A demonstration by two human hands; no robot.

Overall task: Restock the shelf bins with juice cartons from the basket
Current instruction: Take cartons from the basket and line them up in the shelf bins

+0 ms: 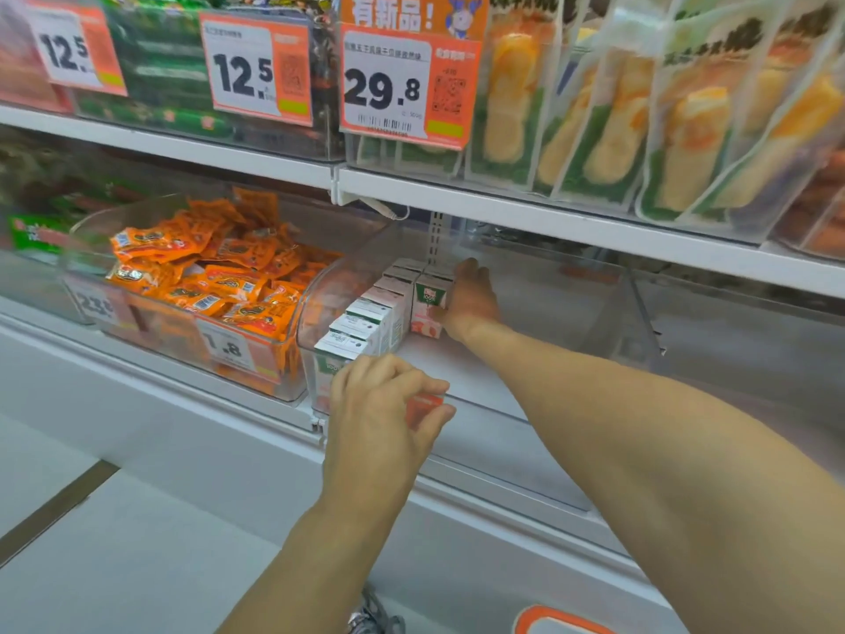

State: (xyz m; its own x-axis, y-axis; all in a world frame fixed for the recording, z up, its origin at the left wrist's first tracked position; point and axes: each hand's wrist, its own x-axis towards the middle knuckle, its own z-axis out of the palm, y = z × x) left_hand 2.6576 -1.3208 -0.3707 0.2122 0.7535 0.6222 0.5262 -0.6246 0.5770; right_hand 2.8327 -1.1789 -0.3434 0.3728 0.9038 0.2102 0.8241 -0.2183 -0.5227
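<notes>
Deep in the clear bin [526, 407], the right hand [471, 299] curls its fingers round a juice carton [429, 308] beside the carton row [366, 320], while the left hand [379, 414] pinches a small red carton [423, 404] between thumb and fingertips at the bin's front edge.

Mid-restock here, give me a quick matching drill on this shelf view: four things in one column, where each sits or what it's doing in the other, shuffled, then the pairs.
Things
1. right hand
2. left hand
3. orange snack packets
4. 29.8 price tag

Places or states
A. heaped in the clear bin left of the juice cartons
B. hanging from the upper shelf edge
C. deep in the clear bin, against a juice carton
D. at the bin's front edge, pinching a small red carton

Pairs: 1-C, 2-D, 3-A, 4-B
</notes>
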